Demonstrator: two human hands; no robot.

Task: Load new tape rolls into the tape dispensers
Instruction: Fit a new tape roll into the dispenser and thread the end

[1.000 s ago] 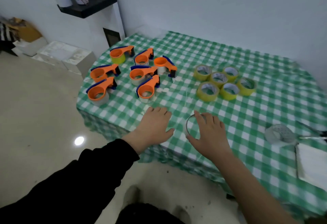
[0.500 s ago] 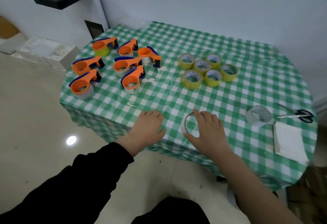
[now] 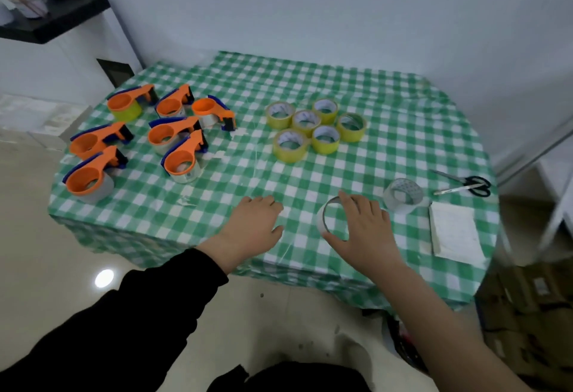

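My right grip (image 3: 362, 230) pinches a thin white ring (image 3: 321, 220), likely a spent core, at the near edge of the bench (image 3: 403, 112) while my left grip (image 3: 257, 224) lies spread flat beside it; next, I reckon, comes fetching a yellow roll (image 3: 325, 141) from mid-bench for an orange dispenser (image 3: 181, 160).

Cloth (image 3: 403, 131): thin checked sheeting, creased, with a faint sheen; whether fabric or plastic film cannot be told.
Dispensers (image 3: 173, 137): moulded plastic, orange bodies with blue trim, smooth, semi-matt.
Yellow rolls (image 3: 316, 126): glossy tape film on pale, paper-like cores.
Clear roll (image 3: 402, 195): translucent film, shiny.
Ring (image 3: 322, 221): bare core, looks like card, white and matt outside, darker inside.
Scissors (image 3: 462, 182): bright metal blades, black plastic handles.
Pad (image 3: 454, 233): white paper, matt, slightly textured.
Floor (image 3: 46, 267): pale, polished, highly glossy, carrying a lamp reflection.
Sleeve (image 3: 124, 329): black fabric, matt.
Boxes (image 3: 527, 314): brown cardboard, dull.
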